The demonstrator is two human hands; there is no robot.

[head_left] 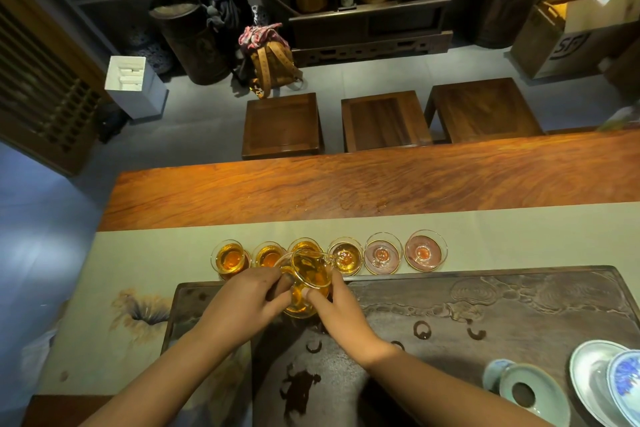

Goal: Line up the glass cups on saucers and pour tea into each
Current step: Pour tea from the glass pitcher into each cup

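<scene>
Six glass cups stand in a row along the pale cloth runner [138,253], just beyond the far edge of the dark carved tea tray [485,305], close enough to be reached in one sweep; the first cup [230,256] at the left end holds amber tea; the second cup [268,255] beside it is filled too; the third cup [306,246] shows tea behind the pitcher's rim, though it is partly hidden. The left hand [242,298] curls its fingers round the left side of the glass pitcher [306,284], probably at a handle, and the right hand [341,305] presses fingertips against its right wall, likely to steady the tilt; the pitcher leans rightward so its spout hangs over the fourth cup [346,256], where tea is gathering; whether saucers sit beneath the filled cups I cannot tell. The fifth cup [382,253] and sixth cup [425,251] look empty, on pinkish saucers; so the pour seems past halfway. At the tray's right corner rest a pale celadon strainer [526,392] and a blue-and-white lidded bowl [613,385], set aside clear of the pouring.
</scene>
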